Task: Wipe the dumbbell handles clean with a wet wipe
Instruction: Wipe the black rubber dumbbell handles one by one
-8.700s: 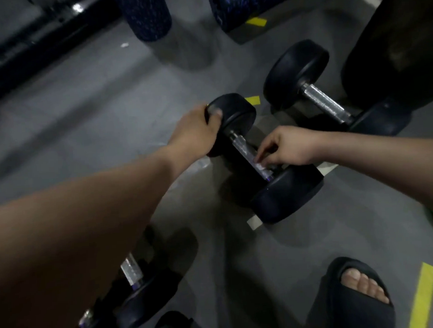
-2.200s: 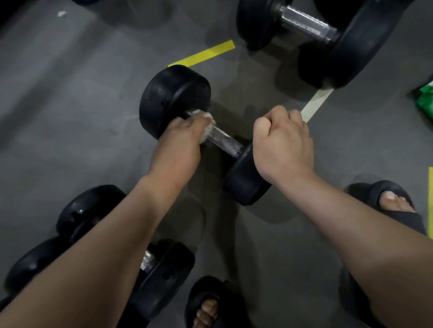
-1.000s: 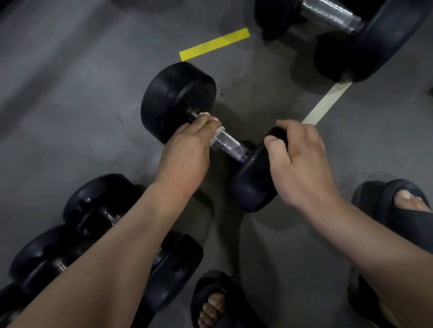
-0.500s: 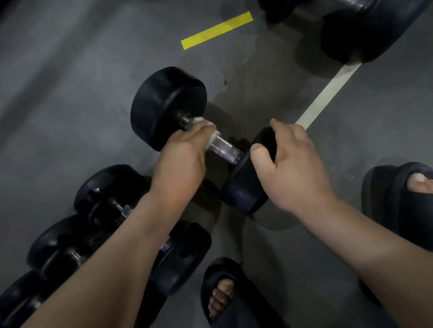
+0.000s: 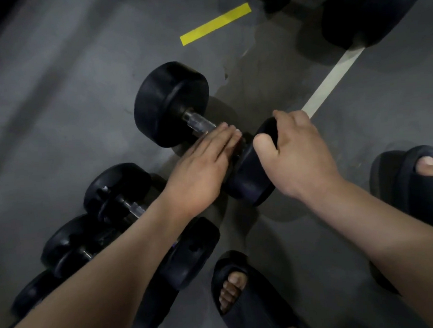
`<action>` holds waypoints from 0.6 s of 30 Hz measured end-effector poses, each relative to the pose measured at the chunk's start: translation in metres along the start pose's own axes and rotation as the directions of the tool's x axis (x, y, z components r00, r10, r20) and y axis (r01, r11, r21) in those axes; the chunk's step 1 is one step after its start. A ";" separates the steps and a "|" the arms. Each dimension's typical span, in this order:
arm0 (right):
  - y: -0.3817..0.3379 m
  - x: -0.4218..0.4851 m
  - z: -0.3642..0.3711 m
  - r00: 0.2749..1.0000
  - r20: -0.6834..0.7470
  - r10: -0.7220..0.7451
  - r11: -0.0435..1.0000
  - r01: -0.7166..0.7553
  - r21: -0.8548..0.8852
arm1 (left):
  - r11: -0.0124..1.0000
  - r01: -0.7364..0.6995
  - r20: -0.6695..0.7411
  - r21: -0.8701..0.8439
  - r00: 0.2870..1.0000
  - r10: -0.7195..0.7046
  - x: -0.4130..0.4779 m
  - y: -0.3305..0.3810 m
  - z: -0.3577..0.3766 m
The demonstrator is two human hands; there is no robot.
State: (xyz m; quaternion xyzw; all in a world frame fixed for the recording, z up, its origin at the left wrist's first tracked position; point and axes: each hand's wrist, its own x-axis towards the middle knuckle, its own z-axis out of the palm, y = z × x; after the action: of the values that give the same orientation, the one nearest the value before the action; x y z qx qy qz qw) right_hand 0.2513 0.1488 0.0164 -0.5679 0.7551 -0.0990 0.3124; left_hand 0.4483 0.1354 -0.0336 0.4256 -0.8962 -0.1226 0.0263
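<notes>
So the dumbbell (image 5: 172, 103) being cleaned is lying on the grey floor (image 5: 57, 109), pretty much in the middle of it. It's angled so one black head points away and the other sits close to the feet. The left hand (image 5: 200, 167) is laid over the near half of the shiny handle (image 5: 199, 123) with its fingers (image 5: 224, 138) straight and flat, not wrapped round anything. Whether a wipe is under that palm, I honestly can't tell. The right hand (image 5: 295, 157) has thumb and fingers curled over the top rim of the near head, gripping it. Down by the left arm, more dumbbells (image 5: 116, 189) lie side by side, and a bigger dumbbell (image 5: 368, 13) is up at the far right. There's a yellow tape strip (image 5: 215, 23) and a pale strip (image 5: 331, 82) stuck on the floor, plus two dark slippers (image 5: 256, 312) with toes showing.
</notes>
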 end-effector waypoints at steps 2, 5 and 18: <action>-0.001 0.000 0.002 1.000 -0.009 0.003 1.000 -0.003 0.008 | 0.995 0.058 -0.026 0.079 0.998 -0.056 0.000 -0.012 -0.004; -0.001 -0.001 0.002 1.000 -0.019 0.005 1.000 -0.004 0.016 | 0.976 0.201 -0.035 0.084 0.979 -0.199 0.001 -0.020 -0.007; 0.002 -0.007 0.007 0.999 -0.030 -0.037 0.999 0.037 0.013 | 0.996 0.086 0.040 0.029 0.995 -0.088 0.000 -0.006 -0.007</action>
State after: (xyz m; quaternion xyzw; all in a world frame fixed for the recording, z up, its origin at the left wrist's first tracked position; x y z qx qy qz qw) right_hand 0.2553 0.1569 0.0122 -0.5781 0.7482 -0.1181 0.3032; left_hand 0.4541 0.1298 -0.0280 0.4619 -0.8787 -0.1203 -0.0034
